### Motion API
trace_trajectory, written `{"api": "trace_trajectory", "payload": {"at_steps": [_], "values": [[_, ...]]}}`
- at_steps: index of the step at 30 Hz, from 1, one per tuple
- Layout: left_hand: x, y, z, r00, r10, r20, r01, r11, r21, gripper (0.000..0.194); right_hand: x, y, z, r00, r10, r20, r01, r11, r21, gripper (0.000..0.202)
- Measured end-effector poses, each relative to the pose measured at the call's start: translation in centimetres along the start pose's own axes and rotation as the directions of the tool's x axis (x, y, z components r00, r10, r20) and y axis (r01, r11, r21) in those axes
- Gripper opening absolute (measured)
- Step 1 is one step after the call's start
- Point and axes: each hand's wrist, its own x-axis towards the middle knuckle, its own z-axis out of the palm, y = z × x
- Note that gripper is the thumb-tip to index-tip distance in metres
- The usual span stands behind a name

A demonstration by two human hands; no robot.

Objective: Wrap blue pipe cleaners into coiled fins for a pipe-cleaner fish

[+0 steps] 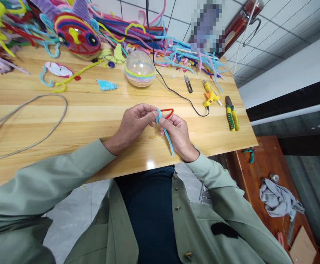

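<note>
Over the front middle of the wooden table, both my hands meet around two fuzzy pipe cleaners. The light-blue pipe cleaner [168,140] hangs down from between my fingertips, its upper end looped. A red pipe cleaner [171,113] is bent into a narrow angle beside it. My left hand [136,121] pinches the blue one near its loop. With thumb and forefinger, my right hand [177,132] grips the blue one just below, the red bend touching its fingers. Exactly how the two strands cross is hidden by the fingertips.
Beyond my hands stands a clear plastic ball [140,69] with coloured bands. Snips [188,84], a yellow glue gun [210,94] with a black cord, and pliers [232,114] lie right. A fish-like decorated ball [77,36] and heaped pipe cleaners line the back; a cable loop [25,104] lies left.
</note>
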Motion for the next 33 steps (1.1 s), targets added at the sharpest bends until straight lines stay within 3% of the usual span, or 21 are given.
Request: {"api": "trace_trajectory", "payload": {"at_steps": [9,23,28,33], "values": [[0.02,0.04,0.27,0.999,-0.035,-0.021,0.034,0.998,-0.046,0.050,-0.08,0.13,-0.21,0.998,-0.059,-0.011,0.057,0.991,-0.124,0.043],[-0.05,0.25,-0.14,0.999,-0.038,0.006,0.038,0.999,0.002,0.037,-0.13,-0.07,-0.02,0.996,-0.094,-0.001,0.092,0.982,-0.166,0.042],[0.09,-0.11,-0.19,0.998,-0.060,0.020,0.061,0.996,-0.066,0.031,-0.18,-0.18,0.08,0.995,-0.098,-0.011,0.094,0.981,-0.172,0.042],[0.48,-0.71,-0.30,0.995,-0.096,-0.037,0.090,0.987,-0.135,0.029,-0.22,-0.21,0.02,0.999,-0.045,-0.011,0.043,0.991,-0.125,0.035]]}}
